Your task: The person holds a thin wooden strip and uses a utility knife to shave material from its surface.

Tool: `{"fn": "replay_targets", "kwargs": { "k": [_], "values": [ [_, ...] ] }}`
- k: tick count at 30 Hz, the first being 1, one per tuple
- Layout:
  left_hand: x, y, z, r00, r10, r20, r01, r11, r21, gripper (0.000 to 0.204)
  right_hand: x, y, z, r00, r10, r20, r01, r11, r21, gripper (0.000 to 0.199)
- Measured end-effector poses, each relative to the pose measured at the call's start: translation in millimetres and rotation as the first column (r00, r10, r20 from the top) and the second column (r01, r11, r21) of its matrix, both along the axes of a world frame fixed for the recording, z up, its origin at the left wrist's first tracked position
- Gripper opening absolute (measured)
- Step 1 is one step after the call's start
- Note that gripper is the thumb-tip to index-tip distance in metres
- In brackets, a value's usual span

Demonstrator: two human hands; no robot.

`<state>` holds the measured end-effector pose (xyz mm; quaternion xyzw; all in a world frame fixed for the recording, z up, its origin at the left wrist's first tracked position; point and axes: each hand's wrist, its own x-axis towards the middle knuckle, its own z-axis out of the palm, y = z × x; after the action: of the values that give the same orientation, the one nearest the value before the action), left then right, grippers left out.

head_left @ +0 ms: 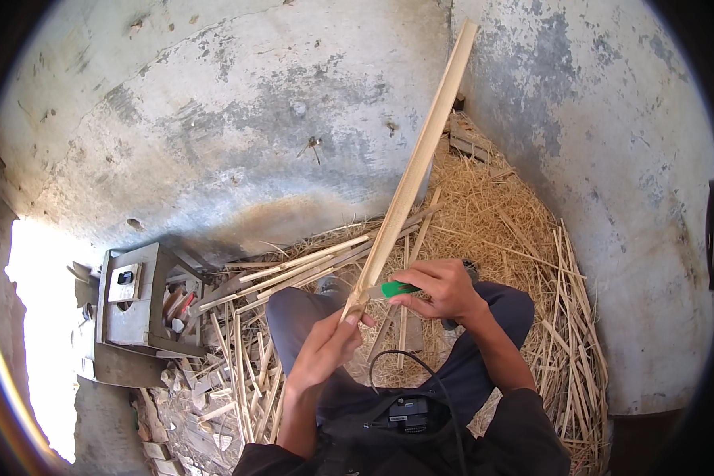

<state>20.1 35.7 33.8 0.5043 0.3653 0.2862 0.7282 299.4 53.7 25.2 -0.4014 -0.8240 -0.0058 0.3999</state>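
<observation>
Over my lap, my left hand point(325, 349) grips a long pale bamboo strip point(412, 170); my right hand point(444, 289) clenches a green-handled knife point(395, 289). A slip could nick my left fingers.

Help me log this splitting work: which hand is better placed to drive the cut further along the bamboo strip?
Probably the right hand: it grips the green-handled knife set against the strip. The left hand is clamped around the strip's lower end, steadying it.

Dark sleeves point(523, 412), grey-blue trousers point(293, 313), black cable point(420, 369).
</observation>
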Motion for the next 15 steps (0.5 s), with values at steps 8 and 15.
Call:
{"fn": "replay_targets", "kwargs": {
  "k": [8,15],
  "values": [
    [-0.2,-0.3,3.6,1.000,-0.023,-0.011,0.023,0.999,0.023,0.033,0.4,0.1,1.6,1.000,-0.016,0.021,0.015,0.999,0.030,0.036],
    [0.8,-0.8,2.0,0.999,-0.029,-0.023,0.029,0.999,0.025,0.033,0.2,2.1,2.3,0.999,-0.028,-0.016,0.029,0.997,0.071,0.036]
  ]
}}
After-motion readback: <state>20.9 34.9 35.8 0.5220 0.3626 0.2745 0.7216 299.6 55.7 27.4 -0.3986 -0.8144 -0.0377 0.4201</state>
